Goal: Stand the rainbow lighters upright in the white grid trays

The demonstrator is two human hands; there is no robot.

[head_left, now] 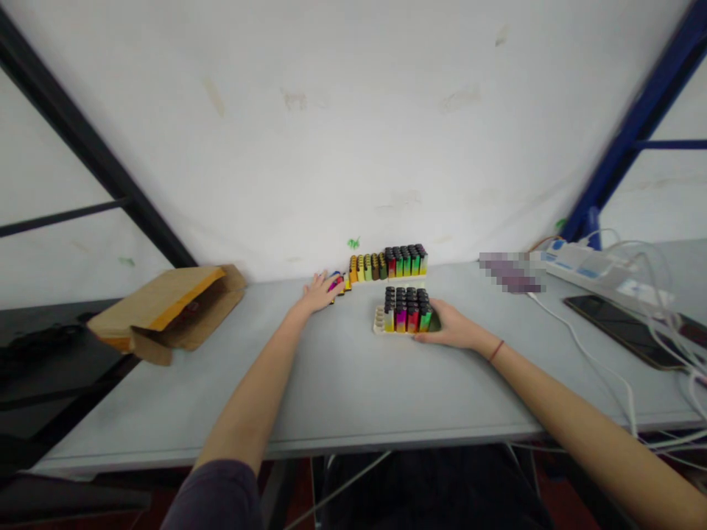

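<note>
A row of colourful lighters stands against the white wall at the back of the grey table. My left hand reaches to the row's left end, its fingers closed around a couple of lighters. In front of the row sits a cream tray partly filled with upright lighters. My right hand rests against the tray's right side, fingers curled on it.
An open brown cardboard box lies on its side at the table's left edge. A power strip with white cables, a dark phone and a blurred item occupy the right side. Blue and black frame posts flank the wall.
</note>
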